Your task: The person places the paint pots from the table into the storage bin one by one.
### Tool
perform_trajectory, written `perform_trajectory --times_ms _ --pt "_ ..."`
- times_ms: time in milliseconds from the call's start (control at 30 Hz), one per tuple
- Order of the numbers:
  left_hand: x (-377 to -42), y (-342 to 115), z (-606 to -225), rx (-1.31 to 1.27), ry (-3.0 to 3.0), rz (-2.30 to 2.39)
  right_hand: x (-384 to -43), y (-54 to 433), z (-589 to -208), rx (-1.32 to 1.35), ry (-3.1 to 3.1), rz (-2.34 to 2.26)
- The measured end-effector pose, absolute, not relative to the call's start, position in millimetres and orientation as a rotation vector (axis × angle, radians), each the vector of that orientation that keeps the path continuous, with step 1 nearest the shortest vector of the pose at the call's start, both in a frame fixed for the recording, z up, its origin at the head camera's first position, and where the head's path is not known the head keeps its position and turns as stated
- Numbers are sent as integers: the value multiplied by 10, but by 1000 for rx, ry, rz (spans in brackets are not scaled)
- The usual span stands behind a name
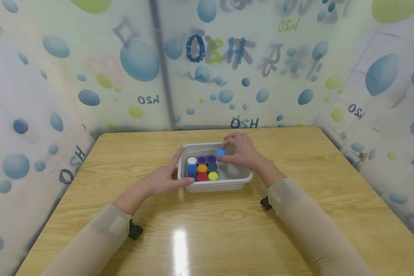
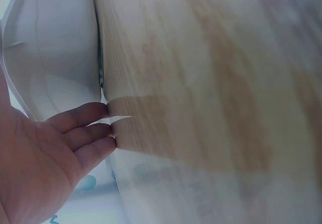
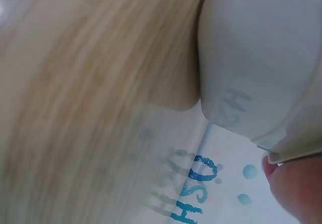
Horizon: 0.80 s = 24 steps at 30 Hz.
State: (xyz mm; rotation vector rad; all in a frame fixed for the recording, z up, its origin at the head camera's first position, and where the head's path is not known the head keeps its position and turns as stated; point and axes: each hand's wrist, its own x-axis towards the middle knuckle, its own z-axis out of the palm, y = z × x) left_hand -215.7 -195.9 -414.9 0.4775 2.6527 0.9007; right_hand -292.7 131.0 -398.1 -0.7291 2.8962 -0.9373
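A white plastic tub stands on the table, its left part filled with rows of small round pots topped in white, purple, blue, orange, dark green, red and yellow. My left hand rests against the tub's left end, thumb on the near rim. In the left wrist view, several of its fingers are stretched out, tips at the table beside the tub. Over the tub, my right hand pinches a light blue pot between thumb and fingers. The right wrist view shows only part of that hand, behind the rim.
The wooden table carries the tub near its back edge. Patterned sheeting with blue and green drops hangs behind and at both sides. Bare tub floor shows right of the pots. Dark wrist devices sit under both sleeves.
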Motion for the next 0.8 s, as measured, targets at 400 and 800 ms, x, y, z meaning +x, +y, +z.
perform_trajectory --times_ms 400,800 --pt "-2149 -1960 -4120 481 2642 921 -2909 1273 -3953 -762 2961 -613" --pt "-2133 -1965 -4139 482 2648 915 -2918 1258 -3992 -797 3004 -389"
